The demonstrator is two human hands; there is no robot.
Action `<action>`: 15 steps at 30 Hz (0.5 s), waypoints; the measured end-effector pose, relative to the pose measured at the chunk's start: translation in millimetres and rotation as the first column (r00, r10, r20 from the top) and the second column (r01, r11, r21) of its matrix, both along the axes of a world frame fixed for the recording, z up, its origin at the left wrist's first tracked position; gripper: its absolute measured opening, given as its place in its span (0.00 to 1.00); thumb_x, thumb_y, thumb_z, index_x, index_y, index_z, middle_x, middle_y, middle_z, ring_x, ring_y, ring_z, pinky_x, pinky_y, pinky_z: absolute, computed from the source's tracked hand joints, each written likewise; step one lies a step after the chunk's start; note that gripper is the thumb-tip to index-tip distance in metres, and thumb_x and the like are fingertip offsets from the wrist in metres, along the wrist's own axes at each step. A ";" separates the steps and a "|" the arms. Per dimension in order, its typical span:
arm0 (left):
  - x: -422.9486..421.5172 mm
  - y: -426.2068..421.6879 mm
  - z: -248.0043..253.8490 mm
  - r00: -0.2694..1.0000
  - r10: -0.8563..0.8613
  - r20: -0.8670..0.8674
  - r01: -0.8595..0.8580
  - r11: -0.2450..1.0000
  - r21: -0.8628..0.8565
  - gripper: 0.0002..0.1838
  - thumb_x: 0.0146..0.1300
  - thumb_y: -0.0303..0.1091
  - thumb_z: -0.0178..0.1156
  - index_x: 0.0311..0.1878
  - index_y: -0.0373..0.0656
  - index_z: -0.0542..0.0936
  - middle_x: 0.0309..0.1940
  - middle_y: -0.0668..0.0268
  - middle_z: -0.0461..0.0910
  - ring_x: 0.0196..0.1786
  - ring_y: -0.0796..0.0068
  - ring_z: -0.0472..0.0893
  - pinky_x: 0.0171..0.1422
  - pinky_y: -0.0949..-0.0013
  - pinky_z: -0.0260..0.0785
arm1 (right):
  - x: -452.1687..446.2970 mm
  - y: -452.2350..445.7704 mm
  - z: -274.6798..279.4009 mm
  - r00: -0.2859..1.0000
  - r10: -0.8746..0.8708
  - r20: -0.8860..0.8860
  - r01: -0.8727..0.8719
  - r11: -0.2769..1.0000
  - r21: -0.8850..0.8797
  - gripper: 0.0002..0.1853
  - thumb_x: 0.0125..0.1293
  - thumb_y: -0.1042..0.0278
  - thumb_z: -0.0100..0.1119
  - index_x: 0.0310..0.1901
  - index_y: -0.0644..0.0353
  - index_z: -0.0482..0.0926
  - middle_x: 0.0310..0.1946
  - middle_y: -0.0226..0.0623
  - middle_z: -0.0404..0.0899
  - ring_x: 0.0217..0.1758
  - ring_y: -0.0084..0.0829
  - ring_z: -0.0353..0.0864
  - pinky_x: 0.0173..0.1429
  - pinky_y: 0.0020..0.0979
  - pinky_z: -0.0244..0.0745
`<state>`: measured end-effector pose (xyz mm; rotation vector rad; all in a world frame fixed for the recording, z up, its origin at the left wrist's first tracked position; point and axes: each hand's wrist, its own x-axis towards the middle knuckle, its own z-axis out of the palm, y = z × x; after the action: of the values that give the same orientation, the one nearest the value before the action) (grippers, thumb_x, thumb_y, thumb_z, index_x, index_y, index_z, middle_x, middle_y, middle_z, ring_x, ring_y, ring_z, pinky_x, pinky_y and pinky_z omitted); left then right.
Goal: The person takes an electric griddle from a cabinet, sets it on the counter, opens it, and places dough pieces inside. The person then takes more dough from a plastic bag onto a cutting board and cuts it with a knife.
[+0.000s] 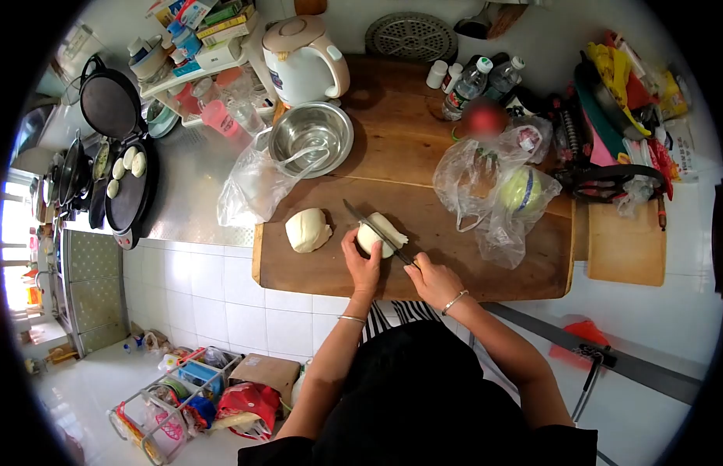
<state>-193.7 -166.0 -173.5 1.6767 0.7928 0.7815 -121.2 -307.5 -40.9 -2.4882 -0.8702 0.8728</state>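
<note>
On the wooden board lie two pale, dough-like pieces. The left piece sits by itself, touched by neither hand. My left hand grips the right piece from its left and near sides, fingers curved round it. A dark-bladed knife lies diagonally across the top of that piece, its tip pointing up and left. Its handle is in my right hand, with the fingers closed round it. How deep the blade sits cannot be made out.
Behind are a steel bowl with a plastic bag beside it, and a kettle. To the right, a clear bag holds a round green vegetable. Bottles stand at the back. An open pan at left holds pale rounds.
</note>
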 end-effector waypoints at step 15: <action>1.8 -1.9 0.2 0.999 -0.010 0.031 0.011 1.000 -0.029 0.27 0.53 0.36 0.65 0.54 0.38 0.68 0.52 0.54 0.67 0.56 0.55 0.66 0.64 0.60 0.57 | -9.4 -27.9 -30.9 0.999 -0.011 0.048 0.009 0.998 0.056 0.17 0.68 0.51 0.45 0.41 0.59 0.64 0.22 0.54 0.77 0.27 0.58 0.77 0.30 0.54 0.70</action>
<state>-191.9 -167.9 -173.3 1.6381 0.7699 0.7831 -130.6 -335.5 -71.8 -2.4728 -0.8846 0.7782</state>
